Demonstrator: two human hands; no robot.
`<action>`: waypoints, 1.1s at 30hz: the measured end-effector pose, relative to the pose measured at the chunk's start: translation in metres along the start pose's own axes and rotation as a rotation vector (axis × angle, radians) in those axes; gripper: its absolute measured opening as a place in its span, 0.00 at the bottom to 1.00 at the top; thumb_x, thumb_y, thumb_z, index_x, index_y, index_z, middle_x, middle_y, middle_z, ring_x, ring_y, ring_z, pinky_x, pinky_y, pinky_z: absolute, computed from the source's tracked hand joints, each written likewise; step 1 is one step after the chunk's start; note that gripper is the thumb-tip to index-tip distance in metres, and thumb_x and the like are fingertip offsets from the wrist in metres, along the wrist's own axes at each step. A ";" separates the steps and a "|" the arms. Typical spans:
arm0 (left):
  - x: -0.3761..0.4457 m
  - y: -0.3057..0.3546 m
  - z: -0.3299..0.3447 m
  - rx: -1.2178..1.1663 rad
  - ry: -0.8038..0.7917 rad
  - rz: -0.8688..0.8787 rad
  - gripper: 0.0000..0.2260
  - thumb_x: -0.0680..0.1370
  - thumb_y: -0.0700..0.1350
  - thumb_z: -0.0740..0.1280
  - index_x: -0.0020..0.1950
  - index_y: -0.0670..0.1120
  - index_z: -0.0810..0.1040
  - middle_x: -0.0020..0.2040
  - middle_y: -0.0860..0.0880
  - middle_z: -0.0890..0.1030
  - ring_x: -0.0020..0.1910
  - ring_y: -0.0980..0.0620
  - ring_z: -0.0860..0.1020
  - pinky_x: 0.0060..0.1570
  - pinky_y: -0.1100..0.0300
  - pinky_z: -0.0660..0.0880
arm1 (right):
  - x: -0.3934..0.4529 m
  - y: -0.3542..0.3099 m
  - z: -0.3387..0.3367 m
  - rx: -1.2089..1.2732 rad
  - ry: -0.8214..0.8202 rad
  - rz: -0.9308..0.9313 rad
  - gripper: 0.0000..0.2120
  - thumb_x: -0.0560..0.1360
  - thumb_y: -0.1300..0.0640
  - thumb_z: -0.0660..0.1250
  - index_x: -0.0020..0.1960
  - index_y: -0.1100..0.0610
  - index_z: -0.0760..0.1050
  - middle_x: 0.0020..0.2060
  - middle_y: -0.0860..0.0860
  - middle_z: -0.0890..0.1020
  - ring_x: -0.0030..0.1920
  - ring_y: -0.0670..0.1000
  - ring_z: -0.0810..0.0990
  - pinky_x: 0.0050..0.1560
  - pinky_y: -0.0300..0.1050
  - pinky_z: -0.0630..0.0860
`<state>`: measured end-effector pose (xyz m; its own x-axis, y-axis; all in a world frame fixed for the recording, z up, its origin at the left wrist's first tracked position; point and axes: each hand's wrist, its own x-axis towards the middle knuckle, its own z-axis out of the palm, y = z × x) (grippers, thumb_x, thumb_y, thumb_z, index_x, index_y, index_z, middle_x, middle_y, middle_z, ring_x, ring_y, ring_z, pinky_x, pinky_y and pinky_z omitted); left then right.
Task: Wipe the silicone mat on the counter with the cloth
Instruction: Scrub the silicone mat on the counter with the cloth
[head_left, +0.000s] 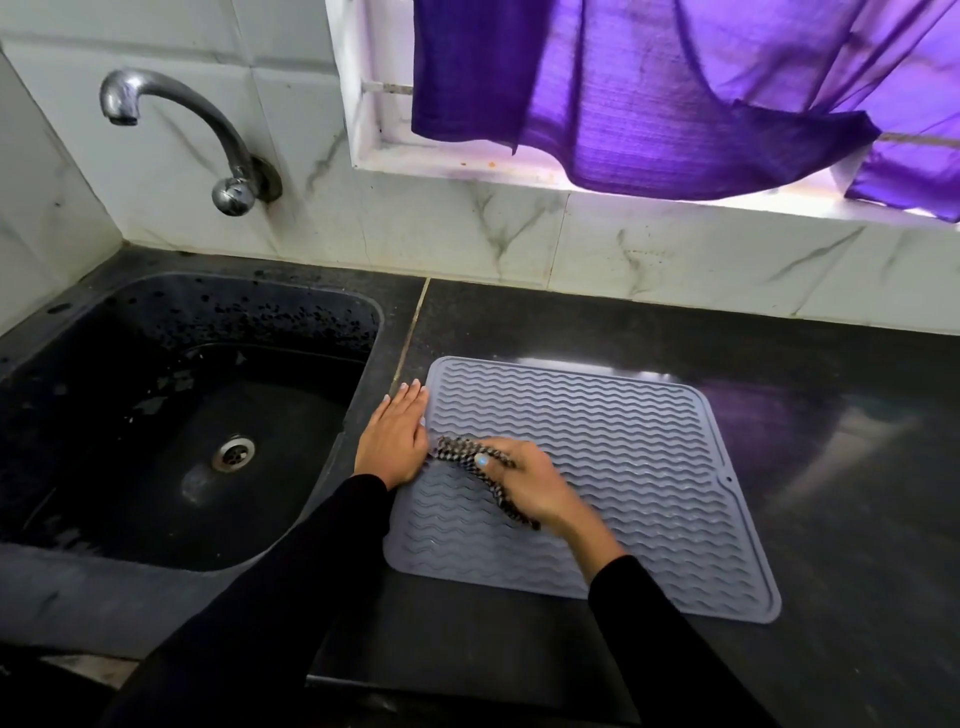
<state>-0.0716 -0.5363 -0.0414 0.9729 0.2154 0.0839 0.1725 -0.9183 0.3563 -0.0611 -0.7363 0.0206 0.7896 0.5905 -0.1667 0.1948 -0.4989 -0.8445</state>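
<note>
A grey silicone mat (623, 457) with wavy ridges lies flat on the dark counter, right of the sink. My right hand (535, 486) presses a crumpled black-and-white checked cloth (467, 453) onto the mat's left part and is slightly blurred. Most of the cloth is hidden under that hand. My left hand (395, 441) lies flat, fingers together, on the mat's left edge and the counter beside it.
A black sink (62, 415) with a metal drain (234, 453) sits left of the mat, under a chrome tap (171, 109). Marble tiles back the black counter (857, 493). A purple curtain (675, 93) hangs over the window ledge behind.
</note>
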 end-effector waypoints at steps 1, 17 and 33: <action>0.000 0.000 0.000 -0.009 -0.002 0.000 0.29 0.74 0.49 0.43 0.76 0.44 0.56 0.76 0.48 0.57 0.76 0.54 0.53 0.74 0.59 0.45 | -0.004 0.000 -0.007 0.163 0.025 0.046 0.12 0.79 0.59 0.61 0.59 0.55 0.77 0.48 0.52 0.81 0.48 0.52 0.78 0.50 0.46 0.73; -0.025 0.016 0.006 0.115 0.033 -0.058 0.40 0.68 0.58 0.31 0.76 0.46 0.52 0.77 0.49 0.54 0.76 0.53 0.51 0.73 0.54 0.44 | -0.032 0.027 0.036 -0.478 0.266 -0.198 0.22 0.76 0.57 0.54 0.69 0.58 0.68 0.68 0.53 0.71 0.69 0.52 0.69 0.70 0.42 0.51; -0.023 0.014 0.005 0.034 0.054 -0.077 0.30 0.75 0.53 0.44 0.75 0.46 0.58 0.76 0.50 0.58 0.76 0.53 0.54 0.74 0.55 0.47 | -0.080 0.058 -0.054 -0.229 0.720 0.187 0.20 0.78 0.62 0.58 0.70 0.57 0.65 0.64 0.53 0.74 0.63 0.55 0.72 0.63 0.46 0.67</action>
<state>-0.0905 -0.5556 -0.0432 0.9469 0.3028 0.1079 0.2527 -0.9087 0.3324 -0.0813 -0.8470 0.0127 0.9893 -0.0348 0.1418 0.0746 -0.7142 -0.6960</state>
